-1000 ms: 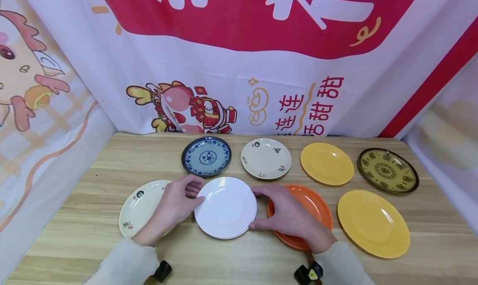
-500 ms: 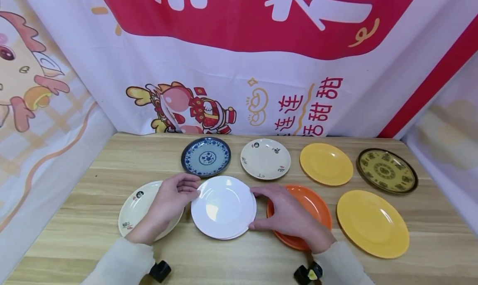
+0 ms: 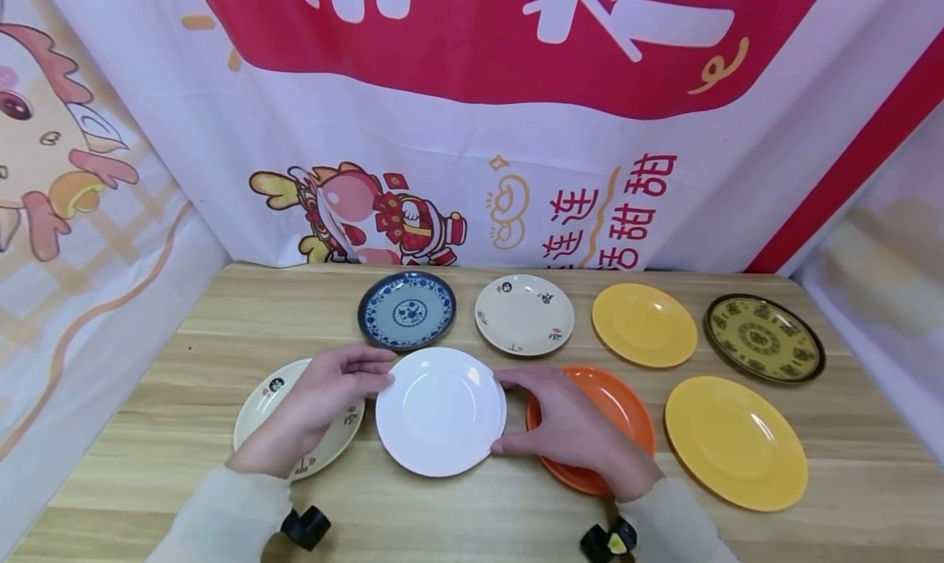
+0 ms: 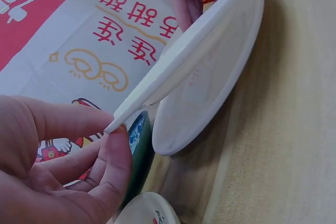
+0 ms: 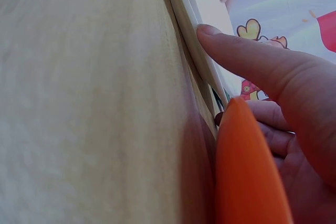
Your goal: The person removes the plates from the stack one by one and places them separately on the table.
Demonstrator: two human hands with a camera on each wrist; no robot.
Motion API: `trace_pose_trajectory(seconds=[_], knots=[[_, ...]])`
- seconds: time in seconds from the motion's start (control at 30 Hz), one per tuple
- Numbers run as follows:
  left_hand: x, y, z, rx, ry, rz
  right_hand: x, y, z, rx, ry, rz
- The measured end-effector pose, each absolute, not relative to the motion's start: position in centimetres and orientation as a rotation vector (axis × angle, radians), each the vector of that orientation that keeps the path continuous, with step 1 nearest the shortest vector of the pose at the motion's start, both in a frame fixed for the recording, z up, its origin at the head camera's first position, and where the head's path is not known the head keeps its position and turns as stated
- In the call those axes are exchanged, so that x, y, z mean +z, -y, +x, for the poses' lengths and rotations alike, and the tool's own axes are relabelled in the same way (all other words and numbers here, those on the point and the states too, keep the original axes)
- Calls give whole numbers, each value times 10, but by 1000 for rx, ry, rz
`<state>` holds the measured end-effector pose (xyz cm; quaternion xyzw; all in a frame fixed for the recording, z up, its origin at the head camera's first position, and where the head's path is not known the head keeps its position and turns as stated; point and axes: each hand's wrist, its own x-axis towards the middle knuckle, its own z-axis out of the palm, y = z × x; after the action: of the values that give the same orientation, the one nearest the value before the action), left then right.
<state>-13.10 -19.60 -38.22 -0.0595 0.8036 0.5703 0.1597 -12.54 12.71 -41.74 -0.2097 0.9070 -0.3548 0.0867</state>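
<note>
Two white plates overlap at the front middle of the table. My left hand (image 3: 324, 395) pinches the left rim of the upper white plate (image 3: 435, 415) between thumb and fingers. In the left wrist view that rim is raised, leaving a wedge-shaped gap above the lower white plate (image 4: 194, 114). On the opposite side, my right hand (image 3: 571, 428) holds the right rim, thumb at the near edge and fingers at the far edge. The right wrist view shows its thumb (image 5: 231, 45) against the rim. Beneath that hand lies an orange plate (image 3: 615, 407), partly hidden.
A cream patterned plate (image 3: 335, 440) lies under my left forearm. Along the back are a blue floral plate (image 3: 409, 311), another cream plate (image 3: 524, 315), a yellow plate (image 3: 644, 325) and a dark-rimmed olive plate (image 3: 765, 338). A larger yellow plate (image 3: 736, 444) lies at right.
My left hand has moved left and its forearm has lowered, while the upper white plate has shifted slightly left over the lower one. My right hand has stayed in place.
</note>
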Motion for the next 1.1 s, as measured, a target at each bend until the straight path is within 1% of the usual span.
trace_pose_trajectory(seconds=[1.1], knots=[[-382, 199, -128, 1707, -2159, -78, -417, -127, -125, -1051, -2691, -589]])
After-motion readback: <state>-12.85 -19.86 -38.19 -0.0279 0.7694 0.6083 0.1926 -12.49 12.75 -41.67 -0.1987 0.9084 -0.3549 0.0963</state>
